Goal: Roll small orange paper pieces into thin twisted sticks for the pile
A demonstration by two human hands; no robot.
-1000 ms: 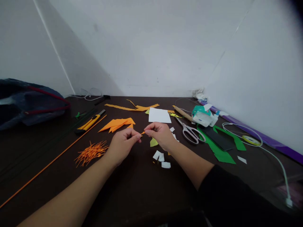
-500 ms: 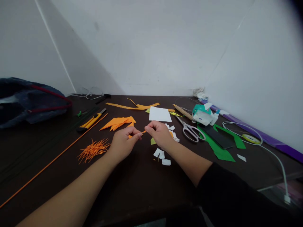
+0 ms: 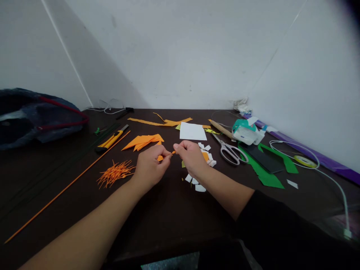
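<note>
Between my hands is a small twisted orange paper strip (image 3: 173,152), held over the middle of the table. My left hand (image 3: 153,163) pinches one end of it between thumb and fingers. At the other end, the fingertips of my right hand (image 3: 189,154) are closed on it. Left of my left hand lies a pile of thin twisted orange paper strands (image 3: 116,174). Folded orange paper pieces (image 3: 143,141) rest just beyond it. Small white paper scraps (image 3: 200,188) lie under and beside my right wrist, some partly hidden by it.
Scissors (image 3: 233,154), green paper (image 3: 266,176), a black phone-like slab (image 3: 263,159) and a white cable (image 3: 334,178) lie to the right. A yellow cutter knife (image 3: 114,139) and a long orange stick (image 3: 70,183) lie left. White paper (image 3: 192,131) is at the back.
Both hands stay close together on the orange paper strip, with slight finger movement. The whole view has shifted a little, so things on the table appear slightly higher and further right.
</note>
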